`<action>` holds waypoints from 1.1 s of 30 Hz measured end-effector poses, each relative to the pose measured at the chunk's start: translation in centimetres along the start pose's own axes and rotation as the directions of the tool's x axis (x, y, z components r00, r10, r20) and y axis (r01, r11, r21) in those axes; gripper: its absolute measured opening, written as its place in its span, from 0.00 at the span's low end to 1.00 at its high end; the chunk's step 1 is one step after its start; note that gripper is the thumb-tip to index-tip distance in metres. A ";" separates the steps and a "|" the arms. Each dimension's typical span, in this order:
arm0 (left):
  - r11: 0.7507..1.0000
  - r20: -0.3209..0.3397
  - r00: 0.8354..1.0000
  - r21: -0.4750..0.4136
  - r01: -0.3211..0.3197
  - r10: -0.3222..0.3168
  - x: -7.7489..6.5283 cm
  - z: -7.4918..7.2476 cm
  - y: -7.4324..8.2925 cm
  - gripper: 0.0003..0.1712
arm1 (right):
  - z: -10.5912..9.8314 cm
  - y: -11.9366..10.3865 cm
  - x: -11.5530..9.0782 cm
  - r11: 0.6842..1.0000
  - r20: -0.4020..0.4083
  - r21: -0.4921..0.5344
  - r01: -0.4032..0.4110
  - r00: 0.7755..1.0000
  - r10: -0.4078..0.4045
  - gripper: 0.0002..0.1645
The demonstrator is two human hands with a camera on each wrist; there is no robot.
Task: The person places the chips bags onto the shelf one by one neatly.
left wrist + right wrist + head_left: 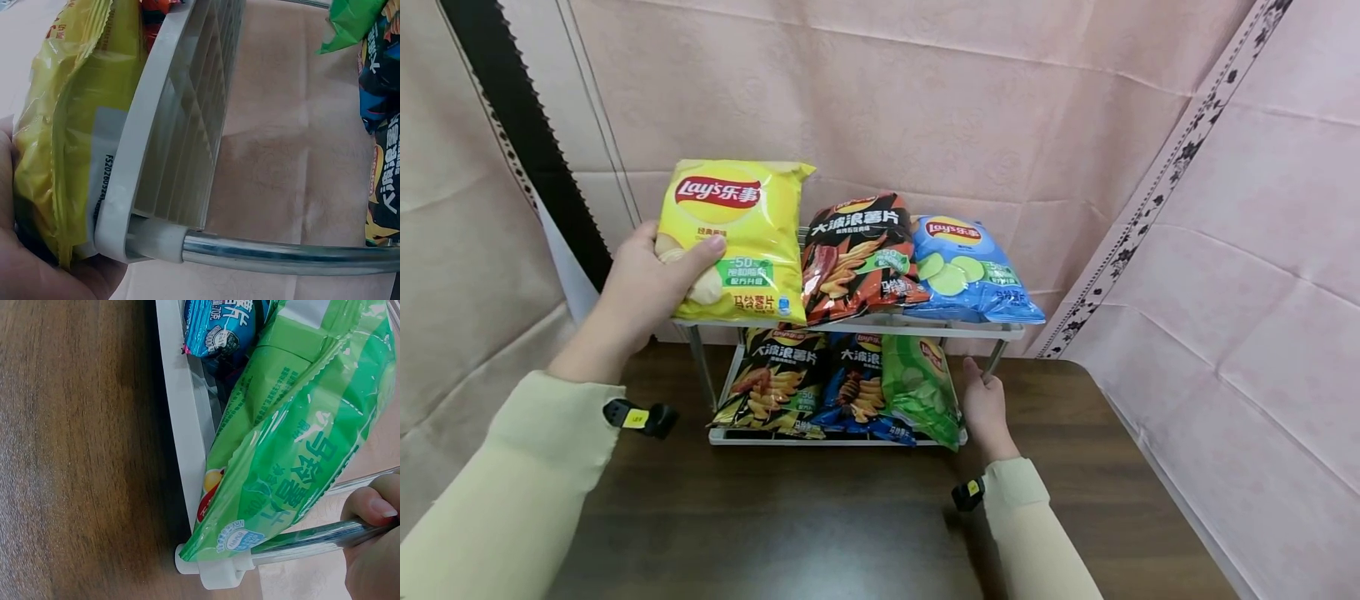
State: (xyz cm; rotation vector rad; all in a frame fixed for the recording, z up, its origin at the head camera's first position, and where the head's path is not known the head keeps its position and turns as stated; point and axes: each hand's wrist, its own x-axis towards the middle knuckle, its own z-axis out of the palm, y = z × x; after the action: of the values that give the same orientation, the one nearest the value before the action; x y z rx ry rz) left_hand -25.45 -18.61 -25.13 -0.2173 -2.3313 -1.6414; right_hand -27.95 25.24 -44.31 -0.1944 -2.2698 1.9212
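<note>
My left hand [651, 275] grips a yellow bag of potato chips [733, 242] by its left side, thumb across the front. The bag stands upright at the left end of the rack's upper shelf [850, 325]; in the left wrist view its lower end is right at the white shelf edge [147, 125]. Beside it lean a red-and-black chip bag [861, 258] and a blue chip bag [970, 271]. My right hand [987, 408] holds the rack's right metal post [312, 542], fingers curled round it, next to a green chip bag [294, 450] on the lower shelf.
The lower shelf [842, 442] also carries a black chip bag [775, 375] and a dark blue chip bag [861, 383]. The two-tier rack stands on a brown wooden table [790, 508]. Pink cloth [925, 108] hangs behind and at both sides.
</note>
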 end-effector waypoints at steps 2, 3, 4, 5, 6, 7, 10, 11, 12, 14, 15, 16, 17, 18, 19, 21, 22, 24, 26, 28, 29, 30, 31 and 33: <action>0.999 -0.004 1.000 0.032 -0.007 0.007 0.0 0.1 -0.1 0.41 | 0.0 0.0 0.0 1.000 -0.006 -0.007 -0.005 1.000 0.005 0.39; 0.999 -0.006 1.000 0.048 -0.009 0.009 0.0 0.1 -0.1 0.42 | 0.0 0.0 0.0 1.000 -0.006 -0.009 -0.008 1.000 0.008 0.39; 0.998 -0.005 1.000 0.064 -0.007 0.007 0.1 0.2 -0.2 0.43 | 0.0 0.0 0.1 1.000 -0.006 -0.011 -0.006 1.000 0.006 0.39; 0.996 -0.004 1.000 0.086 -0.003 0.003 0.1 0.2 -0.2 0.44 | 0.0 0.0 0.1 1.000 -0.003 -0.013 -0.005 1.000 0.005 0.39; 0.994 0.002 1.000 0.109 0.004 -0.004 0.1 0.1 -0.3 0.45 | 0.0 -0.1 0.1 1.000 -0.002 -0.013 -0.005 1.000 0.005 0.39; 0.991 0.010 1.000 0.135 0.013 -0.014 0.2 0.1 -0.4 0.47 | 0.0 -0.1 0.1 1.000 -0.002 -0.015 -0.006 1.000 0.006 0.39; 0.976 0.029 0.998 0.214 0.041 -0.048 0.4 0.1 -0.6 0.52 | 0.0 0.0 0.1 1.000 -0.009 -0.021 -0.019 1.000 0.019 0.39; 0.970 0.033 0.998 0.237 0.047 -0.057 0.4 0.1 -0.6 0.53 | 0.0 0.0 0.1 1.000 -0.010 -0.021 -0.023 1.000 0.023 0.40; 0.966 0.036 0.997 0.253 0.054 -0.065 0.4 0.1 -0.7 0.55 | 0.0 0.1 0.0 0.999 -0.010 -0.022 -0.023 1.000 0.023 0.40; 0.963 0.034 0.997 0.262 0.060 -0.072 0.4 0.1 -0.7 0.56 | 0.0 0.2 0.1 0.999 -0.012 -0.025 -0.028 1.000 0.027 0.41; 0.963 0.033 0.997 0.263 0.063 -0.074 0.3 0.2 -0.6 0.57 | 0.0 0.2 0.1 0.999 -0.009 -0.022 -0.026 1.000 0.026 0.41; 0.964 0.034 0.997 0.260 0.063 -0.074 0.3 0.2 -0.6 0.57 | -0.1 0.3 0.1 1.000 -0.007 -0.021 -0.022 1.000 0.021 0.41; 0.964 0.034 0.997 0.258 0.063 -0.074 0.3 0.2 -0.5 0.57 | -0.1 0.3 0.1 1.000 -0.005 -0.018 -0.018 1.000 0.018 0.41; 0.963 0.034 0.997 0.260 0.063 -0.074 0.3 0.2 -0.5 0.58 | -0.1 0.2 0.1 1.000 -0.004 -0.018 -0.017 1.000 0.017 0.41; 0.963 0.033 0.997 0.262 0.063 -0.074 0.3 0.2 -0.5 0.58 | -0.1 0.2 0.1 1.000 -0.006 -0.017 -0.020 1.000 0.020 0.41; 0.961 0.033 0.997 0.270 0.062 -0.074 0.3 0.3 -0.5 0.58 | -0.1 0.2 0.0 1.000 -0.005 -0.019 -0.022 1.000 0.022 0.41; 0.958 0.032 0.997 0.279 0.062 -0.073 0.3 0.3 -0.6 0.58 | -0.1 0.2 0.0 1.000 -0.007 -0.020 -0.024 1.000 0.024 0.40; 0.952 0.030 0.997 0.298 0.064 -0.076 0.4 0.3 -0.7 0.59 | -0.1 0.2 -0.1 0.999 -0.009 -0.020 -0.032 0.999 0.032 0.41; 0.946 0.029 0.996 0.316 0.070 -0.084 0.4 0.4 -0.7 0.60 | -0.1 0.3 -0.1 0.999 -0.007 -0.020 -0.036 0.999 0.036 0.41; 0.941 0.027 0.995 0.329 0.080 -0.094 0.4 0.5 -0.7 0.62 | -0.1 0.3 -0.1 0.999 -0.008 -0.015 -0.033 0.999 0.033 0.41; 0.938 0.024 0.995 0.335 0.085 -0.099 0.4 0.5 -0.7 0.62 | -0.1 0.3 0.0 0.999 -0.009 -0.016 -0.029 1.000 0.029 0.41; 0.936 0.021 0.994 0.339 0.089 -0.103 0.4 0.5 -0.7 0.63 | -0.1 0.3 0.0 1.000 -0.009 -0.017 -0.023 1.000 0.023 0.40; 0.935 0.018 0.994 0.342 0.094 -0.106 0.4 0.6 -0.7 0.63 | -0.1 0.3 0.0 1.000 -0.011 -0.019 -0.019 1.000 0.019 0.40; 0.935 0.016 0.994 0.341 0.098 -0.110 0.4 0.7 -0.7 0.63 | -0.1 0.3 0.0 1.000 -0.014 -0.022 -0.014 1.000 0.014 0.39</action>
State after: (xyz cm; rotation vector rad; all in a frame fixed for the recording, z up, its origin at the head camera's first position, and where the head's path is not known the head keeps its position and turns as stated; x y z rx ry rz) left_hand -26.16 -18.23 -25.84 -0.0495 -2.6444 -1.2536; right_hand -27.95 25.41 -44.54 -0.2264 -2.2869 1.8965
